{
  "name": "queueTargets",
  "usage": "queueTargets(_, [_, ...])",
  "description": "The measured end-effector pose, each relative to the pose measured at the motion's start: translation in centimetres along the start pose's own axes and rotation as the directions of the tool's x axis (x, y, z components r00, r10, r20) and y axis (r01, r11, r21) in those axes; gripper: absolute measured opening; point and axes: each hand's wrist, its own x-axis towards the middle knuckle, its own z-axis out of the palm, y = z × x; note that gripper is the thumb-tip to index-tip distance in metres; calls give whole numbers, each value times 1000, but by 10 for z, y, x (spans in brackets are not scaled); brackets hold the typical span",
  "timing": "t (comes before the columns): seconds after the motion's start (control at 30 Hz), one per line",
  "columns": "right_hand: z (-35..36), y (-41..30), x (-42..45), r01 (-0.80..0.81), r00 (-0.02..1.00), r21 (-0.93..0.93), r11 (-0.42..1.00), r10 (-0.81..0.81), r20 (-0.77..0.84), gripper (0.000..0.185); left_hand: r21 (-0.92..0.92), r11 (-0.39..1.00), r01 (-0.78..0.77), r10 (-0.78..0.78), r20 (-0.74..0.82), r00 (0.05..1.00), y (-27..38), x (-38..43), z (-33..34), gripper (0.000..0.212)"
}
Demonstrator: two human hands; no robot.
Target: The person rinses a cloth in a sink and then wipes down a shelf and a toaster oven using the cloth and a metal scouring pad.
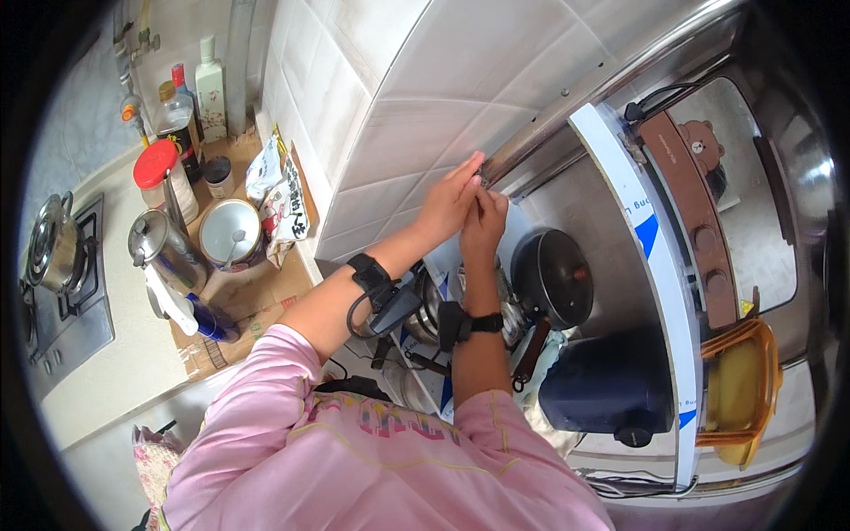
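My left hand (451, 202) and my right hand (483, 222) meet at the lower end of a metal rail (524, 149), close to the tiled wall (425, 136). My left fingers are stretched out and lie against the right ones. A small, rough grey thing (484, 174) shows at the fingertips; whether it is held or belongs to the rail, I cannot tell. The palms are hidden. Below and to the right of my hands, a dark frying pan (551, 279) stands tilted on a shelf.
A shelf board (647, 219) at the right bears a brown appliance (694, 219) and an orange plastic basket (737, 441). Beneath it stands a dark blue appliance (607, 378). The left counter (143, 348) holds a kettle (176, 255), a bowl (230, 232), bottles and a gas hob (83, 308).
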Motion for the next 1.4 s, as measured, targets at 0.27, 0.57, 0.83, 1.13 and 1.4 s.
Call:
queueTargets(0.27, [-32,-1,-50,-351,912,534,770,409,10,40,94,995,23,6,-293,956,-29,-24,39,42])
queueTargets(0.57, [-52,0,-91,-515,820,529,675,568,73,37,268,838,-475,535,-231,813,44,75,44,31])
queueTargets(0.83, [-52,15,-119,-627,765,424,654,620,175,37,253,937,-243,302,-231,925,4,29,47,34])
queueTargets(1.13, [-58,1,-119,-653,749,379,656,633,194,35,338,915,-219,290,-173,941,-71,-30,29,34])
queueTargets(1.4, [-50,7,-138,-667,729,444,598,646,226,31,223,944,-242,280,-156,947,-30,-1,30,37])
